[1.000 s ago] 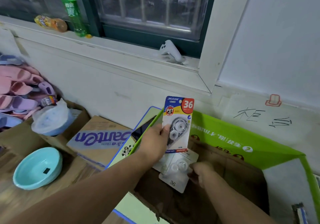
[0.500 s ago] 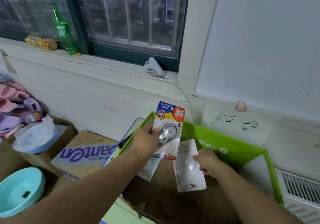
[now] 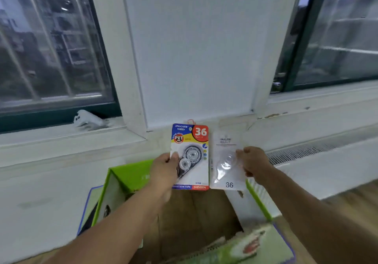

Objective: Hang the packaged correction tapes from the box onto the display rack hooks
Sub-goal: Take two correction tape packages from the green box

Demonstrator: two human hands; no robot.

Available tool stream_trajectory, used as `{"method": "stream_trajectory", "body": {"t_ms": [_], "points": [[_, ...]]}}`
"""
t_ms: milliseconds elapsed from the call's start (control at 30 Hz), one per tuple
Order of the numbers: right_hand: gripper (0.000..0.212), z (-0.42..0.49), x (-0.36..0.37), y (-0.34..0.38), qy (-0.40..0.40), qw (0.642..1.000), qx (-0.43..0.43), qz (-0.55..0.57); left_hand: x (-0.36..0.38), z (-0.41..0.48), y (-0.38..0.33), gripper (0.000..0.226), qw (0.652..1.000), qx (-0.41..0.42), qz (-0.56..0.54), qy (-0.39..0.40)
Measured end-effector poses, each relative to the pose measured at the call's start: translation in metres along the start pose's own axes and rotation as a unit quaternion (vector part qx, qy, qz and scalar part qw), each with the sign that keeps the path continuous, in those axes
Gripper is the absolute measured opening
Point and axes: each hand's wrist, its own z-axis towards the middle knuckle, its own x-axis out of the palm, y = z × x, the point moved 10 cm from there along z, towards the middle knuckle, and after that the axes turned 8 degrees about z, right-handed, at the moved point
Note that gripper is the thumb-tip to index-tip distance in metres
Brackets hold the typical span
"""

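The left hand [image 3: 164,168] pinches the left edge of a printed pack [image 3: 191,157], thumb on its face, card upright with its long axis vertical and the hang hole at the top. Touching its right edge, a second pack [image 3: 226,161] shows its pale back, also upright, gripped at its right edge by the closed right hand [image 3: 252,162]. Both are held up above the open box [image 3: 126,178], in front of the wall between the windows. No rack or hooks are in view, so I cannot tell which way they lie or which hand is nearer; I judge each pack must go on hole-first.
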Motion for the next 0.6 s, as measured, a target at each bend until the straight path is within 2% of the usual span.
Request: {"method": "stream_trajectory", "body": {"t_ms": [233,367,600], "points": [[0.025,-0.110,-0.106,-0.030,-0.155,0.987,0.026,0.000,0.062,-0.065,-0.011,0.026,0.986,0.058,0.002,0.155],[0.034,-0.179,-0.181,-0.042,-0.254,0.966,0.025,-0.047,0.115,-0.128,-0.021,0.031,0.965,0.095,0.028,0.244],[0.040,-0.330,-0.311,-0.089,-0.399,0.913,0.064,0.058,0.199,-0.268,-0.044,0.033,0.909,0.146,0.041,0.387]]}}
